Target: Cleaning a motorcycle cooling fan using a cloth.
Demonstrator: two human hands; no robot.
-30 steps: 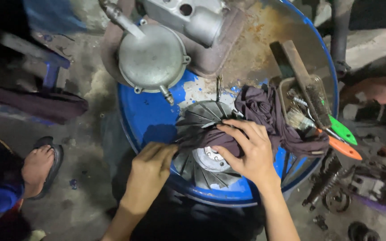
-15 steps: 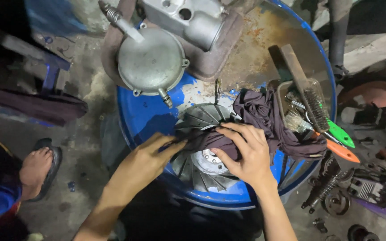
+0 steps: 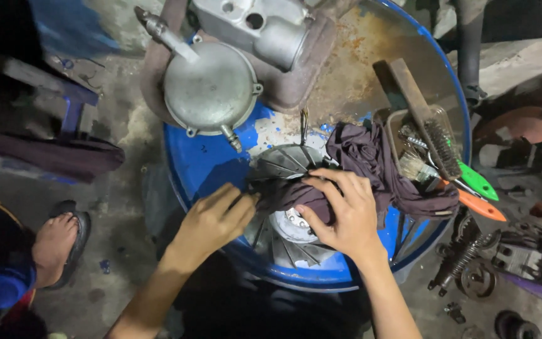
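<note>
1. Blue drum (image 3: 208, 163), upright, rusty top bearing all parts.
2. Finned metal wheel (image 3: 286, 166), flat on drum's near edge.
3. Purple rag (image 3: 371, 157), draped over wheel.
4. Right hand (image 3: 340, 210), pressing rag onto wheel.
5. Left hand (image 3: 214, 220), curled, fingertips pinching rag's end.

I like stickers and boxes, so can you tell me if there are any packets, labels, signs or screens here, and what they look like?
No packets, labels, signs or screens show here.
Closest to a box: a small open tray of brushes on the blue drum, brownish and rectangular, no label visible.
Both hands, left hand and right hand, press a dark purple rag on a grey finned wheel.
</note>
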